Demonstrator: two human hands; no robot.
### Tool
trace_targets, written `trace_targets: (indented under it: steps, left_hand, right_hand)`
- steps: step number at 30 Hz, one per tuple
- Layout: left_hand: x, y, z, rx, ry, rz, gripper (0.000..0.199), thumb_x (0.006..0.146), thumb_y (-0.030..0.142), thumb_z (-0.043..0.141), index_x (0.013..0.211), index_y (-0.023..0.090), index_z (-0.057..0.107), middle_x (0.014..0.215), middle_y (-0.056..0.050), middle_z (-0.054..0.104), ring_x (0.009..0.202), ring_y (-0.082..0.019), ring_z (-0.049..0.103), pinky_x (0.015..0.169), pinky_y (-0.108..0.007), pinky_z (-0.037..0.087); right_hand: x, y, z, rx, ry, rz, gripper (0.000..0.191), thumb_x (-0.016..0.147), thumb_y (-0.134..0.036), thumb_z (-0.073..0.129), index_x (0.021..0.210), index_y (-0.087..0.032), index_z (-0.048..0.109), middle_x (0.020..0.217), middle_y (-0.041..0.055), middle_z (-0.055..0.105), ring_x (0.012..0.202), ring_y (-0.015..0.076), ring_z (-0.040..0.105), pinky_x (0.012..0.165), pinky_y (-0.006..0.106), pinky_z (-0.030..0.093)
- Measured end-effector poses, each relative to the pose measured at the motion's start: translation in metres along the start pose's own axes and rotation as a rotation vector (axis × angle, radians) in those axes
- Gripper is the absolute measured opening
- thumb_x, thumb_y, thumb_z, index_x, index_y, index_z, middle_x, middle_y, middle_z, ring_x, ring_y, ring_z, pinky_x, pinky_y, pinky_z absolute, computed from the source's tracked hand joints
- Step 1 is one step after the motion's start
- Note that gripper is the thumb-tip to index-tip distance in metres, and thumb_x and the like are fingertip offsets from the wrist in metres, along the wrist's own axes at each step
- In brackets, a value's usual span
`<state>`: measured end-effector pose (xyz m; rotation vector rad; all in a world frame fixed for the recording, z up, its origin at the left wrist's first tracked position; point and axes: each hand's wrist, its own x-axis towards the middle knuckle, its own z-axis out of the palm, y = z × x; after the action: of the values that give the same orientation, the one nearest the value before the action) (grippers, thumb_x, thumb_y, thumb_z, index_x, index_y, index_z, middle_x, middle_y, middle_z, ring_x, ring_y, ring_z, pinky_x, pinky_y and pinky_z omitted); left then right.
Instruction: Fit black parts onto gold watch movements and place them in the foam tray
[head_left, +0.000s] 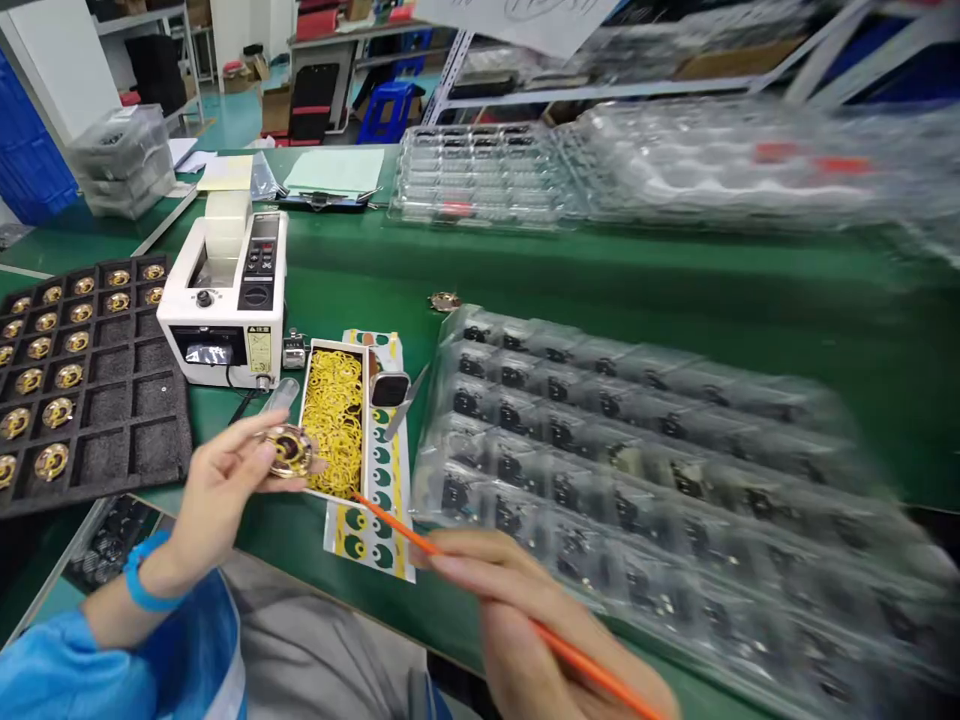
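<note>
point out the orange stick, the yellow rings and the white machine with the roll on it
Orange stick [585,661]: head view, on the lower length of its shaft
Yellow rings [334,420]: head view, middle of the pile
White machine [225,308]: head view, on its casing

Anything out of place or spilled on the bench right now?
One oddity: a small round part lies loose on the green table, just off the clear tray's far-left corner; similar-looking pieces sit in the black foam tray.

Green bench [360,275], near edge.
Left hand [214,480] holds a gold disc [291,450]; right hand [517,605], an orange stick [394,522] by yellow rings [334,420].
</note>
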<state>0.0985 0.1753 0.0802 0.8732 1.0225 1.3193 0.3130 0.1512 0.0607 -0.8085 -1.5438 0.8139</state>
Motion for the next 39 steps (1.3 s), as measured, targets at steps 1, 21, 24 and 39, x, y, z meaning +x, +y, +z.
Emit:
trace_targets:
  steps: [1,21,24,39]
  left_hand:
    - [-0.002,-0.01,0.004,-0.055,-0.023,-0.045,0.028,0.09,0.032,0.071,0.114,0.019,0.068,0.095,-0.005,0.079,0.082,-0.019,0.077,0.071,-0.024,0.064]
    - [-0.012,-0.031,0.006,-0.13,-0.135,-0.14,0.028,0.094,0.027,0.065,0.122,0.026,0.069,0.109,-0.006,0.077,0.105,-0.023,0.073,0.085,-0.029,0.062]
    - [-0.013,-0.034,0.008,-0.133,-0.123,-0.151,0.028,0.094,0.028,0.066,0.122,0.025,0.069,0.107,-0.007,0.078,0.104,-0.024,0.074,0.085,-0.03,0.062]
    - [-0.016,-0.046,0.019,-0.11,-0.055,-0.217,0.034,0.087,0.034,0.073,0.117,0.019,0.068,0.106,-0.009,0.078,0.101,-0.026,0.074,0.081,-0.03,0.062]
  right_hand:
    - [-0.002,-0.001,0.007,-0.032,-0.003,-0.007,0.021,0.097,-0.018,0.054,0.106,-0.023,0.073,0.092,0.0067,0.072,0.082,0.0195,0.07,0.068,0.029,0.058]
    - [-0.012,0.026,0.011,-0.487,-0.281,-0.531,0.025,0.099,-0.004,0.045,0.101,-0.009,0.069,0.091,0.0109,0.077,0.093,0.019,0.072,0.079,0.03,0.063]
    - [-0.011,0.024,0.011,-0.471,-0.235,-0.479,0.02,0.098,-0.004,0.049,0.102,-0.009,0.068,0.09,0.0109,0.076,0.09,0.0181,0.072,0.076,0.03,0.063]
    - [-0.017,0.029,0.042,-0.511,-0.01,-0.45,0.026,0.086,0.007,0.057,0.105,-0.004,0.07,0.098,0.0184,0.075,0.098,0.0246,0.07,0.078,0.035,0.063]
